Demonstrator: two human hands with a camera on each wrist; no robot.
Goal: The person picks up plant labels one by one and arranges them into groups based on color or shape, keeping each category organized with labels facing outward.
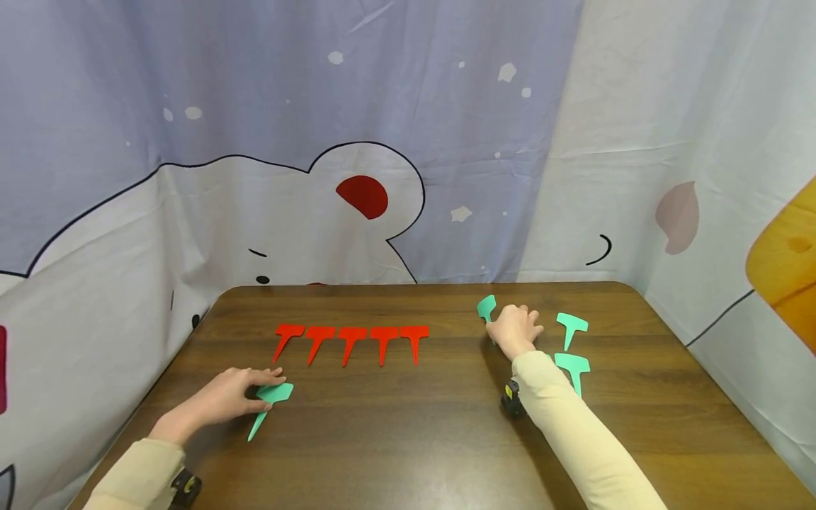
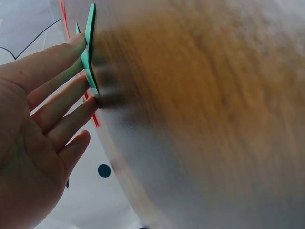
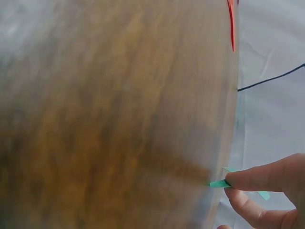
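Note:
My left hand (image 1: 223, 400) pinches a green T-shaped plant label (image 1: 278, 393) between thumb and fingers, at the left of the table; its pointed stem slants toward me. The left wrist view shows that label (image 2: 89, 57) edge-on against the fingertips. Farther back on the right, my right hand (image 1: 513, 331) holds another green plant label (image 1: 486, 306) by thumb and finger, its head sticking out at the far left of the hand. Part of this label (image 3: 219, 184) shows between the fingertips in the right wrist view; the rest is hidden by the fingers.
Several red plant labels (image 1: 351, 336) lie in a row at the back left of the wooden table (image 1: 395, 439). Right of my right hand lie a green label (image 1: 572, 323) and a nearer one (image 1: 573, 364), beside the sleeve. A printed curtain (image 1: 472, 177) hangs behind the table.

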